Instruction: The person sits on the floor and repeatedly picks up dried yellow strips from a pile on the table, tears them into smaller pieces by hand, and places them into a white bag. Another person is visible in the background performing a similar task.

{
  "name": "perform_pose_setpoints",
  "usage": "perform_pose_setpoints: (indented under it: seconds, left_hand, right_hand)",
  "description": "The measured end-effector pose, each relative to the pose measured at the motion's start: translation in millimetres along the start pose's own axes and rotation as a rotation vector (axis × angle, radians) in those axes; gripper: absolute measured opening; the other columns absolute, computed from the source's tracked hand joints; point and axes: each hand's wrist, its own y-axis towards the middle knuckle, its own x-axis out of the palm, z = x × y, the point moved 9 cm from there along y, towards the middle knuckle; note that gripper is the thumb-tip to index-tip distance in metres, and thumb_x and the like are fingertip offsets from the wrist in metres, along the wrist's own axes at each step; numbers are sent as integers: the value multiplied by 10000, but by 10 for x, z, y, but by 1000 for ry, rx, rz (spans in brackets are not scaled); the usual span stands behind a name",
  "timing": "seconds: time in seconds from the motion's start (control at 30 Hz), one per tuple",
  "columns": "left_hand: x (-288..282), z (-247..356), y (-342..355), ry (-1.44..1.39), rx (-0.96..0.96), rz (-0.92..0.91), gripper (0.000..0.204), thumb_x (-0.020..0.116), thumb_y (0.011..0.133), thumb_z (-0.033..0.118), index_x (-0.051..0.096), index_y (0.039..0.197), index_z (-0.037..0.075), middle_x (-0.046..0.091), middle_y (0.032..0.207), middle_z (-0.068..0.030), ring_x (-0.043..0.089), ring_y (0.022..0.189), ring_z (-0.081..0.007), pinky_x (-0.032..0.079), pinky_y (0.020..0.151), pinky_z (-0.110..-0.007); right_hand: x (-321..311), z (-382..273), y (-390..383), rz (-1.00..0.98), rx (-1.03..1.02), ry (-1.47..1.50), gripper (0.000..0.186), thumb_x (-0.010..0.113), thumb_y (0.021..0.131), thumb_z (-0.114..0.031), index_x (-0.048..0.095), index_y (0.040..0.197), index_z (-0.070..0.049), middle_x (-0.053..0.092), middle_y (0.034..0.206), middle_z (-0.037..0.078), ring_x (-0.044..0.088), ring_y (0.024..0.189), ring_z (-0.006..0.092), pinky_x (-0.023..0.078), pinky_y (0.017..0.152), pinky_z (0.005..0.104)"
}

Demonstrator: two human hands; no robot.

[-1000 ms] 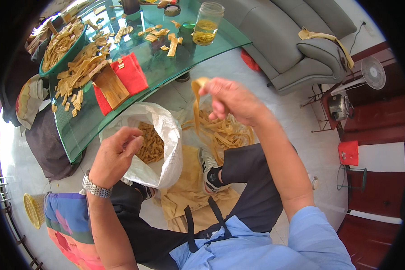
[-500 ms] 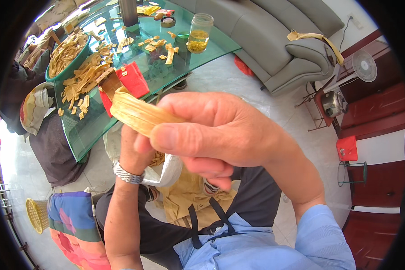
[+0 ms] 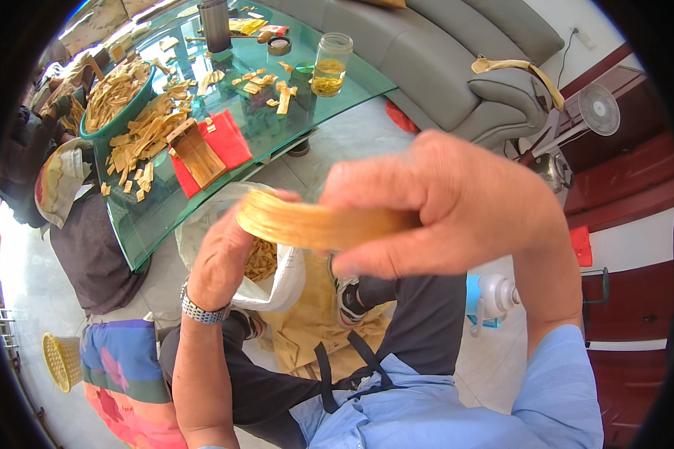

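A curved, fibrous yellow-tan strip is raised above my lap, its kind not clear. My right hand grips its right end between thumb and fingers and is slightly blurred. At the strip's left end is my left hand, a metal watch on its wrist. Its fingers are mostly hidden behind the strip, so I cannot see whether they grip it. Below, an open white sack holds small tan pieces.
On the glass table are a brown wooden block on red cloth, a green basin of strips, loose pieces, a jar and a dark tumbler. A grey sofa stands behind. A blue-white flask stands right.
My right hand has moved right and turned, bringing the strip right and more level. My left hand, formerly behind the strip, now shows at its left end. The flask has come into view.
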Motion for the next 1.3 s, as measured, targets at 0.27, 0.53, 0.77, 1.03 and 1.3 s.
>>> perform_pose_setpoints:
  seconds: [0.27, 0.53, 0.77, 1.03, 1.3]
  left_hand:
    - [101, -110, -167, -319, -317, -317, 326, 652, 1010, 283, 613, 1058, -37, 600, 617, -68, 657, 581, -214, 560, 685, -374]
    - [-18, -248, -402, -225, -576, -335, 186, 617, 1024, 158, 615, 1074, -22, 588, 620, -58, 621, 534, -179, 531, 549, -322]
    - [50, -365, -392, -247, -702, -335, 221, 562, 1069, 220, 599, 1113, 6, 541, 604, 2, 532, 492, -103, 469, 496, -270]
    - [113, -484, -311, -307, -733, -263, 237, 535, 1077, 216, 584, 1187, 12, 614, 740, -28, 616, 622, -129, 524, 617, -280]
    - [20, -498, -285, -468, -681, -202, 253, 510, 1088, 225, 557, 1236, 25, 595, 748, -18, 618, 629, -123, 545, 630, -285]
  right_hand:
    - [-1200, 437, -104, 525, 108, -1117, 157, 666, 916, -129, 608, 1061, -117, 667, 794, 103, 652, 673, 296, 514, 630, 373]
    - [-2132, 1456, -719, 705, 459, -1004, 177, 641, 930, -217, 624, 1033, -75, 693, 827, 162, 690, 777, 348, 539, 706, 446]
    - [-927, 2460, -185, 104, 489, -1014, 403, 723, 883, -263, 631, 1250, -123, 659, 1187, 119, 629, 1153, 313, 518, 932, 445]
    - [622, 1499, 594, -8, -212, -214, 562, 780, 805, -140, 585, 1329, -73, 629, 1240, 163, 600, 1179, 363, 488, 1027, 448]
    - [513, 1874, 834, 294, -75, -602, 169, 619, 888, -63, 697, 1032, -102, 715, 901, 81, 693, 916, 320, 555, 800, 442]
